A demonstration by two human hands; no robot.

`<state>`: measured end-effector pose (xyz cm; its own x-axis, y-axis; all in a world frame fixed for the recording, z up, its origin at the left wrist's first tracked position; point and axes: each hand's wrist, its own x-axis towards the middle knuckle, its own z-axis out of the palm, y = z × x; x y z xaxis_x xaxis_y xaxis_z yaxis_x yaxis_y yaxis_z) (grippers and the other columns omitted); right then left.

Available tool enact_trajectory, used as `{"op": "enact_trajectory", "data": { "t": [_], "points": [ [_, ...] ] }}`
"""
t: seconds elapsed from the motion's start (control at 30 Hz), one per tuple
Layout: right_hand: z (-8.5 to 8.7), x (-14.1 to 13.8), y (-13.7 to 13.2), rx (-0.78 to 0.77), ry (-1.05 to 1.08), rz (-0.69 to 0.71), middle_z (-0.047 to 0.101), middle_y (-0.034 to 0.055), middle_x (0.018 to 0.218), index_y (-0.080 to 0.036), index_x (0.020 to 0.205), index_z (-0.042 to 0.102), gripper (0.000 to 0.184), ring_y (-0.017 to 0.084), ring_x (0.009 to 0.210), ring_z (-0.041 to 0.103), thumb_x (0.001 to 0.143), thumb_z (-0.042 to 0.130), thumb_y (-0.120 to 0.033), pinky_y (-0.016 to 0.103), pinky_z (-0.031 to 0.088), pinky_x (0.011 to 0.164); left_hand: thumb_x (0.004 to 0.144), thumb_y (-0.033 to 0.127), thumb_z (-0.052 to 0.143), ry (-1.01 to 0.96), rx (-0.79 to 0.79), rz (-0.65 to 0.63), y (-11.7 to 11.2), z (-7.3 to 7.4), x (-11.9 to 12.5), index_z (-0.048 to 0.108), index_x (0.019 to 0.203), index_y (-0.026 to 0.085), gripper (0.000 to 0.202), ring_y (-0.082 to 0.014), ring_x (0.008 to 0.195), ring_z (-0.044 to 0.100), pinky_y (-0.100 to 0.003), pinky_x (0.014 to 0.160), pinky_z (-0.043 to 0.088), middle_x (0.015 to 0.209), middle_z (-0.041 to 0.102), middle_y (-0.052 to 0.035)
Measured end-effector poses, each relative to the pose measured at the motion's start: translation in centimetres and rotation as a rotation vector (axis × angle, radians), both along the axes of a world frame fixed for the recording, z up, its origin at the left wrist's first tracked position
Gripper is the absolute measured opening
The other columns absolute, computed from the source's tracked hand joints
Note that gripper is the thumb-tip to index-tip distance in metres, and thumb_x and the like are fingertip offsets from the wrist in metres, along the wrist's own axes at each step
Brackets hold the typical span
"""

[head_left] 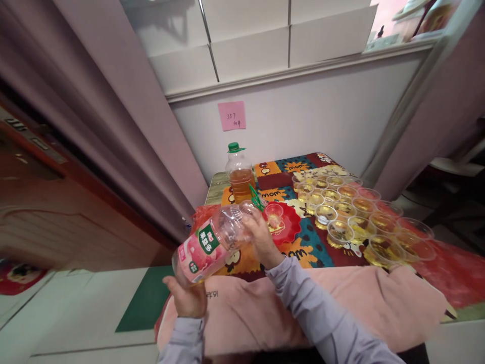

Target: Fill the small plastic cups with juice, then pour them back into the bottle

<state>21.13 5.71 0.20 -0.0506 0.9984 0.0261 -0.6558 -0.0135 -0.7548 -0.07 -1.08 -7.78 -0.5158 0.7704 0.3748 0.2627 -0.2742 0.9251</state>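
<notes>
A clear plastic bottle [212,242] with a pink and green label lies tilted, its neck pointing right toward a small clear cup [273,214] on a red plate [290,227]. The bottle looks empty. My left hand [187,298] grips the bottle's base from below. My right hand [259,235] is wrapped round the neck end, beside the cup. A green cap ring [258,198] hangs at the bottle's mouth.
A second bottle [239,174] with a green cap, part full of amber liquid, stands behind. Several clear cups [352,212] of yellow liquid fill the table's right side on a patterned cloth [310,253]. A pink towel [341,303] drapes the near edge. A pink note [232,116] hangs on the wall.
</notes>
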Motion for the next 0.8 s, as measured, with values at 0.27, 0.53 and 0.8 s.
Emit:
{"op": "enact_trajectory", "data": {
  "t": [0.27,0.53,0.8],
  "points": [
    [-1.3,-0.7,1.1,-0.145,0.192,0.026,0.075,0.0025,0.114,-0.032,0.129,0.070,0.066,0.019,0.087,0.074,0.073,0.093,-0.057,0.024,0.060,0.055,0.109,0.056,0.043,-1.133,0.125,-0.721,2.1,-2.3,-1.6,0.037,0.170,0.038,0.063,-0.0366,0.138,0.069,-0.062,0.105,0.062,0.161,0.064,-0.0115],
    [-2.6,-0.4,2.4,-0.194,0.240,0.061,0.073,0.0031,0.118,-0.032,0.130,0.068,0.070,0.023,0.091,0.077,0.071,0.093,-0.060,0.028,0.062,0.056,0.110,0.043,0.045,-1.184,0.218,-0.802,2.7,-3.9,-0.2,0.047,0.164,0.039,0.055,-0.0351,0.143,0.065,-0.063,0.115,0.055,0.157,0.068,-0.0081],
    [-3.6,-0.3,3.0,-0.230,0.304,0.105,0.075,0.0052,0.118,-0.029,0.127,0.068,0.065,0.023,0.089,0.076,0.076,0.090,-0.062,0.031,0.064,0.057,0.111,0.036,0.045,-1.161,0.169,-0.809,2.7,-3.1,-0.1,0.048,0.164,0.037,0.053,-0.0329,0.141,0.067,-0.056,0.115,0.058,0.155,0.069,-0.0064]
  ]
}}
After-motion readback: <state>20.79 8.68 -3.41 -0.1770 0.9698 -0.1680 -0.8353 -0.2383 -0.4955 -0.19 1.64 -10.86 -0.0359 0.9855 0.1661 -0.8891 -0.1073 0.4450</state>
